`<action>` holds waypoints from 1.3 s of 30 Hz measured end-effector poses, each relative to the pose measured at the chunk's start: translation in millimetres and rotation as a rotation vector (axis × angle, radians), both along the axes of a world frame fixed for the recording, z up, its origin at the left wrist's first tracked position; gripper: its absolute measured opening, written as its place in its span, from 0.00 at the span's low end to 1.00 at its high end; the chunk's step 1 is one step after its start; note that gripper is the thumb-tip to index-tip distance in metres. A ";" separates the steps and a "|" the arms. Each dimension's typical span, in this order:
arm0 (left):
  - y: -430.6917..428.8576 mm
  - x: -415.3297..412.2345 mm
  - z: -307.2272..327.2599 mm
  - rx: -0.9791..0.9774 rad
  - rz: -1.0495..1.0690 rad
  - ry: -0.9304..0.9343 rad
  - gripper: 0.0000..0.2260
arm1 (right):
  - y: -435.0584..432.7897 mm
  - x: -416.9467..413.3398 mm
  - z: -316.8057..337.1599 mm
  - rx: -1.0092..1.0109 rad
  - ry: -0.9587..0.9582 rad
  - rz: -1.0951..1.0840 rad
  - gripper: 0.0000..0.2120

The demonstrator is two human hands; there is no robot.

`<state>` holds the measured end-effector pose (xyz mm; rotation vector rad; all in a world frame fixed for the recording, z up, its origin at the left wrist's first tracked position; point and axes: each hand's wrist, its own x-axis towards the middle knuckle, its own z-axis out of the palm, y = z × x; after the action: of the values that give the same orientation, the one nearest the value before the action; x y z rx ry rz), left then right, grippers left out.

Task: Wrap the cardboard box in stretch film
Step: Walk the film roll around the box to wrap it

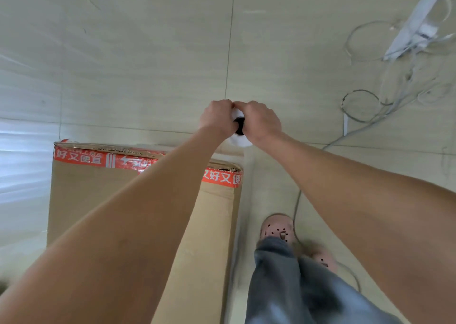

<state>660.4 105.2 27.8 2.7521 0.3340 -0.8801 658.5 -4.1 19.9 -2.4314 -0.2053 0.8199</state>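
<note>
Beyond the cardboard box, to its right, loose grey cables coil over the pale tiled floor around a white power strip, and 1 cable trails back along the box's right side past your 2 pink clogs and grey trousers. Your left forearm crosses the top of the box and covers the middle of it.

Your 2 hands hide most of the stretch film roll; only a white rim and a dark core show between them. The box's near end is cut off by the bottom edge. Motion blur softens everything, and you cannot tell whether any film lies on the box.

The box is plain brown and stands on the floor at lower left, with red tape printed in white characters across its far end. Just past its far right corner you hold the roll in the air, the fingers of the left hand and the right hand curled round it from either side.
</note>
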 end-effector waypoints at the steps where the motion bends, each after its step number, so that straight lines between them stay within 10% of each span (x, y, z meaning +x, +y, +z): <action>1: 4.3 1.5 -0.1 0.004 0.042 0.017 0.11 | 3.0 3.0 1.2 0.014 -0.035 0.030 0.18; 8: 21.1 1.6 -0.8 0.004 0.252 0.028 0.14 | 16.2 5.1 -16.0 0.110 0.258 -0.241 0.29; 23: 10.2 11.1 8.5 -0.071 0.509 -0.177 0.12 | 25.6 49.1 -4.1 0.089 0.081 0.111 0.21; 39: 30.1 24.1 3.3 -0.109 0.735 0.006 0.24 | 53.9 69.2 -5.4 0.045 0.421 0.056 0.26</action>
<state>684.6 135.3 31.1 2.2350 1.1557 -0.6668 727.6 49.8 14.4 -2.1589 -0.1284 1.3117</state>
